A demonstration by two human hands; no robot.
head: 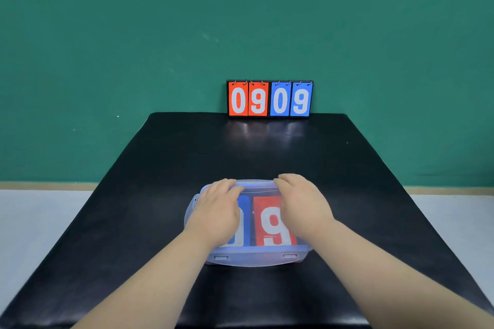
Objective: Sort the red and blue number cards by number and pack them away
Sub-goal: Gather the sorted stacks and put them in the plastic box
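A translucent plastic box (254, 259) sits on the black table, its lid on. Through the lid I see a red card (270, 224) showing a white 9 and, left of it, a blue card (243, 203) mostly hidden under my left hand. My left hand (216, 211) lies flat on the lid's left half, fingers reaching the far rim. My right hand (302, 203) lies flat on the lid's right half, fingertips at the far edge. Both hands press on the lid with straight fingers.
A flip scoreboard (269, 99) stands at the table's far edge, showing red 0 9 and blue 0 9. The black table (133, 222) stretches wide around the box. A green wall rises behind, and pale floor shows on both sides.
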